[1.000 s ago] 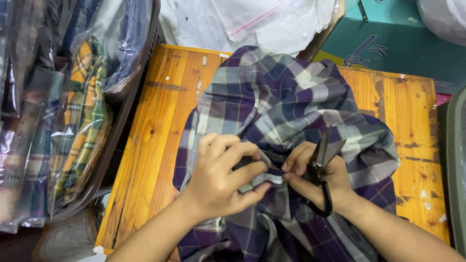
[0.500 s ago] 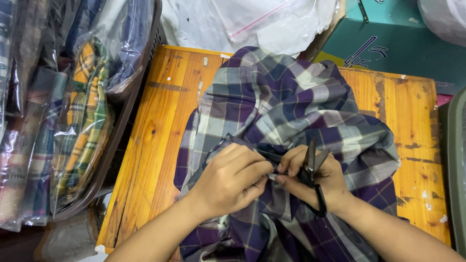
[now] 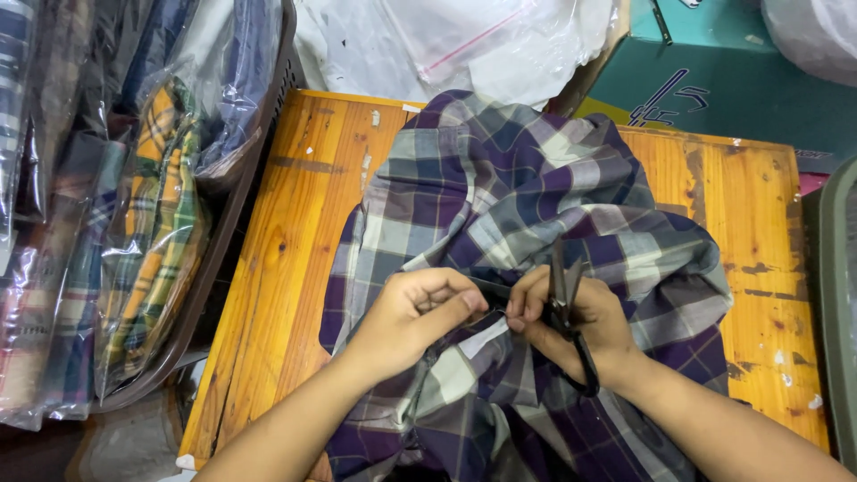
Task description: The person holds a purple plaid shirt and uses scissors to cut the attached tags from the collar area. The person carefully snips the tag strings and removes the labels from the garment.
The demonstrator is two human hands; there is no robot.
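One plaid shirt [image 3: 527,205], purple, navy and grey, lies bunched on one orange wooden table [image 3: 286,259], covering most of its middle. Two hands work at the shirt's near edge, close together. The left hand [image 3: 420,312] is curled narrow, thumb and fingers pinching a fold of cloth. The right hand [image 3: 571,321] pinches the same spot with its fingertips while its fist closes around one pair of black snips [image 3: 564,308], blades pointing up and away, the loop of the handle hanging out below the palm. What sits between the two sets of fingertips is too small to make out; a pale strip of cloth shows just under them.

The shirt's lower part runs off the bottom edge, and both forearms are cut off there too. One dark basket [image 3: 241,196] stands to the left of the table, touching its side; it holds plaid shirts in clear bags [image 3: 152,223], stacked on edge, too overlapped to count. Beyond the table lie crumpled clear plastic bags [image 3: 455,45] and one teal box [image 3: 741,80], both partly out of view. A grey-green rim [image 3: 835,295] shows at the right edge, otherwise hidden.
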